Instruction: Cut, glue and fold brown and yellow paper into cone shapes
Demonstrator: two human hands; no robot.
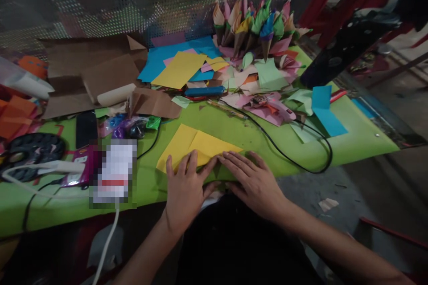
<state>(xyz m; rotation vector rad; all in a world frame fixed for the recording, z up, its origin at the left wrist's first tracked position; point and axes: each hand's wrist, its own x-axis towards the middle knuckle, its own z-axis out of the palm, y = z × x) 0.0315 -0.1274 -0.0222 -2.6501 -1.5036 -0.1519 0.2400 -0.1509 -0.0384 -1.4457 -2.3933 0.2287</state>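
Observation:
A yellow sheet of paper (180,140), folded over on its right side into a point, lies at the near edge of the table in front of me. My left hand (185,189) rests on its lower part with fingers spread. Beside it, my right hand (256,181) lies with stretched fingers along the right part of the fold, the fingertips of both hands almost meeting. Both palms hide the paper's near edge. Neither hand grips anything that I can see.
A pixelated phone-like object (115,171) with a white cable lies left of the paper. A black cable (267,136) loops at right. Behind are coloured sheets (180,71), a blue cutter (204,91), brown paper (110,71) and several paper ice-cream cones (265,31). A dark cylinder (344,49) stands right.

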